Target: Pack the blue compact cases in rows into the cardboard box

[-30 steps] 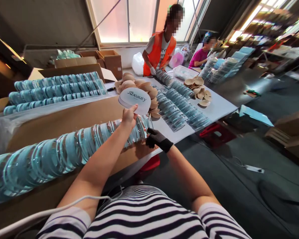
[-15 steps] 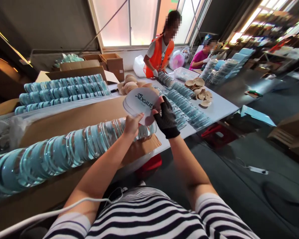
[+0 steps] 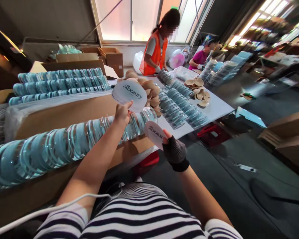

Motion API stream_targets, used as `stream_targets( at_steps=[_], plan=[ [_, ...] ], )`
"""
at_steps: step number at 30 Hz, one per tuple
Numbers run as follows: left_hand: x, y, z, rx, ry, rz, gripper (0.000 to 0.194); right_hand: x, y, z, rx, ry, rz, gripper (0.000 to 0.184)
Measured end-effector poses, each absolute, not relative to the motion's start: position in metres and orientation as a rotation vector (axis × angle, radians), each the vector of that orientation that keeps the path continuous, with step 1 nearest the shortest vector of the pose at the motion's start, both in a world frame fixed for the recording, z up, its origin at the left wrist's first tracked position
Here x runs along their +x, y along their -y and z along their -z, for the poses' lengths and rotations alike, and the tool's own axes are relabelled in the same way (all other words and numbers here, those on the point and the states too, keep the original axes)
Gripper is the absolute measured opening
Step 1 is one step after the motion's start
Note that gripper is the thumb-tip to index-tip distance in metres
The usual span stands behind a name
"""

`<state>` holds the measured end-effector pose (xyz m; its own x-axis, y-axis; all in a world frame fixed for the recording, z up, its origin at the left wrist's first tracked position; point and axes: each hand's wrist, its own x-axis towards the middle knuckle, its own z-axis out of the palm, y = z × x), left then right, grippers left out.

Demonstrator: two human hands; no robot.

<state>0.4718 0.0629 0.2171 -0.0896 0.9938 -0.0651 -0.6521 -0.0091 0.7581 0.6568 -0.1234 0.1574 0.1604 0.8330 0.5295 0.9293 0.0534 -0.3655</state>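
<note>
My bare left hand (image 3: 123, 114) grips a stack of round white cards (image 3: 129, 96) printed "beauty", thumb on top and fingers beneath. In my right hand (image 3: 173, 149), which wears a dark fingerless glove, a single round white card (image 3: 154, 134) with the same print is pinched at its edge. The two hands are apart, the right one lower and nearer my body. Below the stack of cards runs a long row of clear-rimmed, bluish round discs (image 3: 62, 146), lying on brown cardboard (image 3: 137, 147); my left forearm crosses over part of it.
Further rows of bluish discs (image 3: 59, 83) stand at the back left, and more (image 3: 184, 104) lie on the white table (image 3: 220, 104). Tan round pieces (image 3: 153, 93) are heaped beyond my hands. A person in an orange vest (image 3: 156, 49) works across the table. A red stool (image 3: 149, 161) stands below.
My right hand has drawn away from the stack, down toward me, with one card. My left hand has shifted left with the other cards.
</note>
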Motion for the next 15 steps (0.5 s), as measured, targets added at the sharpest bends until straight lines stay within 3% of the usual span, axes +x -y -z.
stream_targets(
  at_steps=[3,8,15],
  plan=[
    [0.472,-0.068,-0.208,0.543,-0.791,-1.545,0.036,0.628,0.103,-0.142,-1.913,1.879,0.179,0.047],
    [0.471,-0.066,-0.205,0.492,-0.773,-1.559,0.038,0.607,0.055,-0.157,-2.048,1.971,0.111,0.052],
    [0.475,-0.064,-0.206,0.477,-0.753,-1.555,0.038,0.605,0.041,-0.155,-2.112,1.759,-0.162,0.032]
  ],
)
